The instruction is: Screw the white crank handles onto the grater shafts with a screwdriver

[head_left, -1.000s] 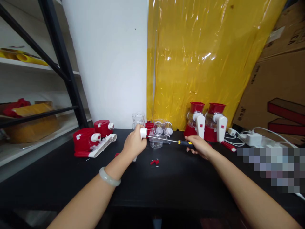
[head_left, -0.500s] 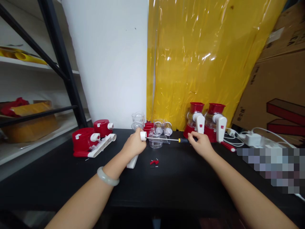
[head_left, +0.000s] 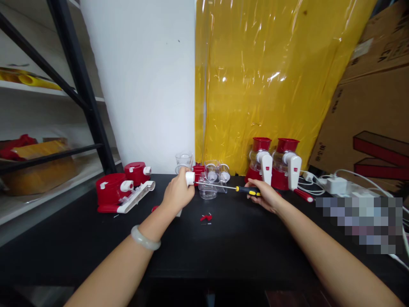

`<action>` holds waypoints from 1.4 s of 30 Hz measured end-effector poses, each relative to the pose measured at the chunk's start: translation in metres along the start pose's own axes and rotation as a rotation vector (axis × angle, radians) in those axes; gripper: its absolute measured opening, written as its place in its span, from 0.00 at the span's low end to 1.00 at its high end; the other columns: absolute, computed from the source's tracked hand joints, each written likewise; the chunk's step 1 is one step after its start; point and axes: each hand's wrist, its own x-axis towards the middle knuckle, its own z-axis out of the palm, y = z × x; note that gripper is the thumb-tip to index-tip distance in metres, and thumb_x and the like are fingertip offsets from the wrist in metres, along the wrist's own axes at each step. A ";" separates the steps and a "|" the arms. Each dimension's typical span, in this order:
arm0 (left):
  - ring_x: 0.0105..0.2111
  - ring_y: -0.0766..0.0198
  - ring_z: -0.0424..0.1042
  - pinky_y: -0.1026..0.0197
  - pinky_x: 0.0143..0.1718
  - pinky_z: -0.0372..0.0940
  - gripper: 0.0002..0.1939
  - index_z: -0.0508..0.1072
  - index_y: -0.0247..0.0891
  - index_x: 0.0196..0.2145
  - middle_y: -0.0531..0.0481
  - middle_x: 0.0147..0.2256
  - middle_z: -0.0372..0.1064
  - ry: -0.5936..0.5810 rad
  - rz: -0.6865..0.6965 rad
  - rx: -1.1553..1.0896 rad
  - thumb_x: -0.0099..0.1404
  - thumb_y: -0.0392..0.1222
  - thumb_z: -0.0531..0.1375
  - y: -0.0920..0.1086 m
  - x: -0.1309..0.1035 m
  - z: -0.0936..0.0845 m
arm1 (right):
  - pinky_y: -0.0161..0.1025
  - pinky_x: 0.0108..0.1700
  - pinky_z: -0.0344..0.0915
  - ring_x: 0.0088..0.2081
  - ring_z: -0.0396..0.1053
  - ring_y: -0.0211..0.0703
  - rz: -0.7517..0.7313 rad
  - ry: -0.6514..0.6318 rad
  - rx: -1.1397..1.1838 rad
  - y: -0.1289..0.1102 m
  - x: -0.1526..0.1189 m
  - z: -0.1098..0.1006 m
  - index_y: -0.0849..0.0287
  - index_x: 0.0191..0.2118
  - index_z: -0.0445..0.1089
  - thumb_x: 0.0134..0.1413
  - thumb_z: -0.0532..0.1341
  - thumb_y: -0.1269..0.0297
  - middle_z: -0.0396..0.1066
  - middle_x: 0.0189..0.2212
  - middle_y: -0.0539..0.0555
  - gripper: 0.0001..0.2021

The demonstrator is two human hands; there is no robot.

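My left hand (head_left: 177,192) is closed around a white crank handle, its round white end (head_left: 190,178) sticking out past the fingers; the rest is mostly covered by my palm and wrist. A screwdriver (head_left: 244,190) with a black and yellow grip lies level across the middle, held by my right hand (head_left: 262,196) with curled fingers at the grip. Its long metal shaft runs left, and the tip meets the open face of the white end. On the black table below sit small red parts (head_left: 206,218) with several thin metal pieces beside them.
Behind my hands stand clear plastic housings (head_left: 208,192) and grater drums (head_left: 224,172). Two red and white rotary graters (head_left: 262,162) stand at the right, near white cables and a power adapter (head_left: 336,186). Red bases (head_left: 110,192) with white parts are at the left, beside a shelf rack (head_left: 79,76).
My right hand has shifted its hold and turned, so more of the screwdriver's black and yellow grip shows. The left hand's piece has tilted slightly. The view has moved a little.
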 end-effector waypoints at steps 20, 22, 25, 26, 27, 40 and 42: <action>0.33 0.53 0.76 0.60 0.30 0.61 0.18 0.62 0.40 0.47 0.41 0.38 0.75 -0.210 -0.023 -0.052 0.58 0.37 0.56 -0.021 0.010 0.017 | 0.36 0.32 0.58 0.25 0.62 0.38 -0.817 0.289 -0.809 -0.008 -0.019 0.005 0.57 0.24 0.64 0.54 0.56 0.58 0.66 0.21 0.49 0.11; 0.35 0.52 0.76 0.60 0.30 0.61 0.17 0.62 0.40 0.46 0.42 0.37 0.75 -0.186 -0.014 -0.047 0.58 0.37 0.56 -0.021 0.010 0.016 | 0.37 0.34 0.59 0.27 0.64 0.39 -0.805 0.295 -0.731 -0.007 -0.017 0.004 0.57 0.25 0.65 0.53 0.58 0.57 0.67 0.22 0.50 0.11; 0.38 0.50 0.75 0.59 0.32 0.61 0.16 0.62 0.41 0.46 0.43 0.37 0.74 -0.125 0.012 -0.045 0.59 0.37 0.56 -0.019 0.010 0.014 | 0.37 0.32 0.60 0.28 0.64 0.40 -0.652 0.259 -0.478 -0.004 -0.008 0.002 0.57 0.25 0.65 0.49 0.62 0.54 0.66 0.23 0.50 0.12; 0.38 0.49 0.75 0.59 0.32 0.61 0.17 0.61 0.41 0.47 0.44 0.37 0.74 -0.105 0.019 -0.051 0.59 0.37 0.56 -0.018 0.010 0.013 | 0.36 0.30 0.60 0.26 0.63 0.39 -0.569 0.218 -0.363 -0.002 -0.005 0.001 0.56 0.26 0.66 0.46 0.64 0.53 0.65 0.23 0.49 0.13; 0.38 0.49 0.75 0.59 0.32 0.61 0.17 0.61 0.42 0.47 0.44 0.37 0.74 -0.086 0.021 -0.059 0.59 0.37 0.56 -0.017 0.009 0.012 | 0.35 0.27 0.59 0.26 0.62 0.38 -0.494 0.174 -0.243 -0.001 -0.002 0.001 0.56 0.27 0.66 0.44 0.65 0.52 0.65 0.23 0.49 0.14; 0.36 0.46 0.75 0.56 0.32 0.61 0.19 0.59 0.43 0.48 0.45 0.35 0.73 -0.003 0.046 0.024 0.58 0.36 0.54 -0.011 0.006 0.006 | 0.32 0.16 0.49 0.12 0.56 0.34 -0.223 0.120 -0.473 0.007 0.005 0.000 0.56 0.24 0.60 0.55 0.54 0.41 0.63 0.13 0.47 0.22; 0.36 0.45 0.75 0.56 0.31 0.61 0.19 0.59 0.43 0.48 0.45 0.35 0.73 -0.014 0.042 0.033 0.58 0.36 0.54 -0.012 0.007 0.007 | 0.33 0.18 0.51 0.13 0.56 0.34 -0.296 0.138 -0.524 0.006 0.003 0.000 0.56 0.23 0.58 0.54 0.54 0.41 0.63 0.13 0.47 0.23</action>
